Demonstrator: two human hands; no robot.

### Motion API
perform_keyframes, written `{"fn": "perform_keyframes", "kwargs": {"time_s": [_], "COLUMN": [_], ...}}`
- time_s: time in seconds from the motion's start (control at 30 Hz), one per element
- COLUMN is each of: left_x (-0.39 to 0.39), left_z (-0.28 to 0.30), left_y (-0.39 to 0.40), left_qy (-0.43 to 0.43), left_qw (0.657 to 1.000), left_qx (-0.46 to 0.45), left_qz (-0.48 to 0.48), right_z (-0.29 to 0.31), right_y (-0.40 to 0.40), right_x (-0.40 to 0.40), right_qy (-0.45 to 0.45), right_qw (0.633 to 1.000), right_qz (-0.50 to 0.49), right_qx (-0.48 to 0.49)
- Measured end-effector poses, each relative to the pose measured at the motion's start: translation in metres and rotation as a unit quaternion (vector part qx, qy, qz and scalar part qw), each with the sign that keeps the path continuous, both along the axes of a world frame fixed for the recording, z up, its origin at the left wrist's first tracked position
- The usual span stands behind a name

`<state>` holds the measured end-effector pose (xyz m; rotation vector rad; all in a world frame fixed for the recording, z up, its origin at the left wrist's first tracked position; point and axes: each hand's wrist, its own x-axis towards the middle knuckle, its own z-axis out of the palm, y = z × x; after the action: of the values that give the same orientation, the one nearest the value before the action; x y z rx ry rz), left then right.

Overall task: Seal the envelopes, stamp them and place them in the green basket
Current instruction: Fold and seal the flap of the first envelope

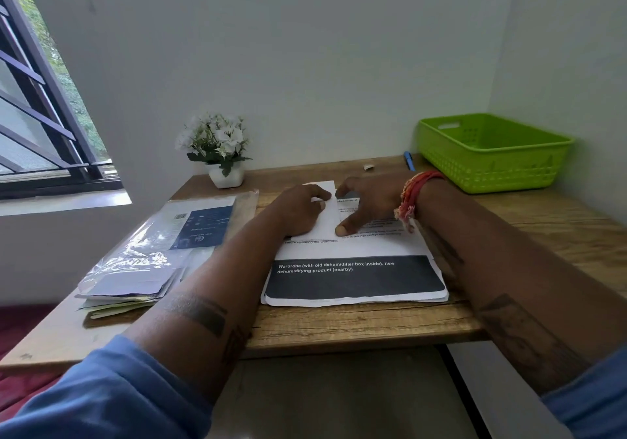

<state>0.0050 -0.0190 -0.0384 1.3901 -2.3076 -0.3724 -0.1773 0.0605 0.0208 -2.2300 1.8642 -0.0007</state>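
A white envelope (327, 216) lies on a stack of printed sheets (354, 277) at the middle of the wooden desk (373, 320). My left hand (300, 209) rests on the envelope's left part, fingers curled, fingertips at its upper edge. My right hand (369, 206) lies spread beside it, thumb tip pressing at the envelope's lower right corner. The green basket (492, 153) stands at the desk's back right corner; nothing shows inside it from here. A blue pen-like object (409, 160) and a small white object (368, 167) lie just left of the basket.
A pile of plastic-wrapped papers and envelopes (159, 252) sits on the desk's left side. A white pot of white flowers (220, 153) stands at the back left. Walls close the back and right; a window (37, 109) is at the left.
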Motion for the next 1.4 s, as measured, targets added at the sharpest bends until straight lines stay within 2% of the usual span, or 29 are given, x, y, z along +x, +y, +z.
{"fn": "perform_keyframes", "kwargs": {"time_s": [0.17, 0.23, 0.33, 0.4, 0.53, 0.67, 0.83, 0.97, 1.07, 1.23, 1.33, 1.4], "left_x": [0.0, 0.0, 0.002, 0.006, 0.026, 0.067, 0.131, 0.193, 0.226, 0.251, 0.254, 0.256], "left_z": [-0.001, -0.002, 0.0, 0.008, 0.031, 0.048, 0.054, 0.048, 0.042, 0.034, 0.028, 0.025], "left_y": [0.002, 0.004, 0.014, 0.024, 0.048, 0.079, 0.122, 0.155, 0.177, 0.196, 0.203, 0.204], "left_qy": [-0.006, 0.0, 0.026, 0.067, 0.11, 0.102, 0.084, 0.058, 0.02, -0.022, -0.076, -0.073], "left_qw": [1.0, 1.0, 0.999, 0.996, 0.991, 0.989, 0.985, 0.986, 0.981, 0.985, 0.986, 0.987], "left_qx": [0.004, -0.002, -0.031, -0.054, -0.07, -0.092, -0.106, -0.103, -0.136, -0.09, -0.049, -0.041], "left_qz": [-0.002, -0.004, -0.004, -0.001, 0.017, 0.047, 0.103, 0.12, 0.135, 0.145, 0.14, 0.139], "right_z": [-0.002, -0.007, -0.014, -0.013, -0.006, 0.0, 0.007, -0.001, -0.01, -0.026, -0.03, -0.033], "right_y": [0.003, 0.004, 0.006, 0.01, 0.023, 0.04, 0.06, 0.069, 0.077, 0.08, 0.086, 0.092], "right_x": [-0.002, -0.003, 0.0, 0.005, 0.019, 0.055, 0.121, 0.175, 0.209, 0.244, 0.252, 0.254], "right_qy": [-0.021, -0.081, -0.187, -0.196, -0.168, -0.151, -0.177, -0.178, -0.125, -0.053, -0.034, -0.036], "right_qw": [1.0, 0.997, 0.974, 0.958, 0.955, 0.955, 0.947, 0.948, 0.951, 0.958, 0.947, 0.937], "right_qz": [0.01, 0.002, -0.016, -0.006, 0.031, 0.082, 0.141, 0.196, 0.245, 0.221, 0.238, 0.252], "right_qx": [0.011, -0.014, -0.131, -0.21, -0.244, -0.24, -0.23, -0.174, -0.137, -0.175, -0.21, -0.24]}}
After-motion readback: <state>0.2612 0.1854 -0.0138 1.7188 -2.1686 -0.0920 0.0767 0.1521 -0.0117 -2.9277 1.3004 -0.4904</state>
